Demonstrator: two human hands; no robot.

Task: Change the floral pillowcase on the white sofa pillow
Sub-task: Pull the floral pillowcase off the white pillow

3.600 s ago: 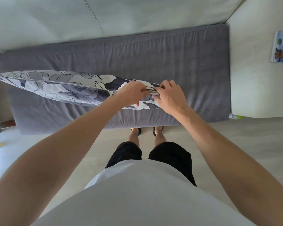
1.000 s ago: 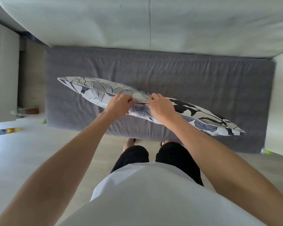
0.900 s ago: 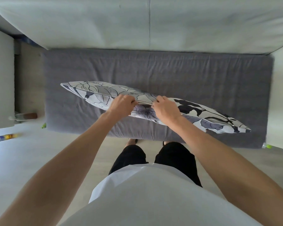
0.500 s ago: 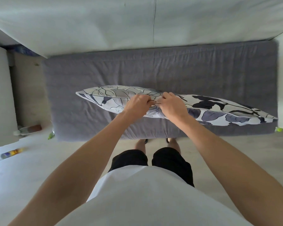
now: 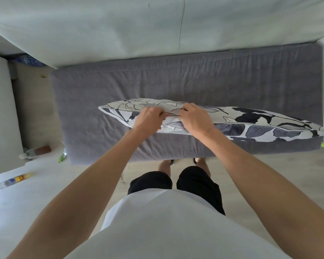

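Over the grey seat cushion of the sofa, the pillow sits edge-up in its floral pillowcase, long seam facing the person. Makes sense to me: with that edge turned up toward the head camera you can actually see the closure you're working on, and the cushion takes the weight so neither hand has to carry anything.

Both hands are bunched together around the middle-left of that top seam. The left hand has its fingers curled in, pinching fabric at the seam line, and the right hand is doing the same just beside it, knuckles up, fingers tucked onto the edge. They're nearly touching. My read is that one hand pins the cloth while the other hunts for or pulls a zipper tab, but the tab itself is hidden under the fingers, so I can't say whether the seam has started to open. No gap or white inner pillow is showing anywhere along the edge, so the old case looks fully on.

The person stands right up against the front of the cushion, which keeps the arms short and the pull straight along the seam.

Some bottles lie on the floor off to the left, like the one near the wall and another closer in, well apart from the job.
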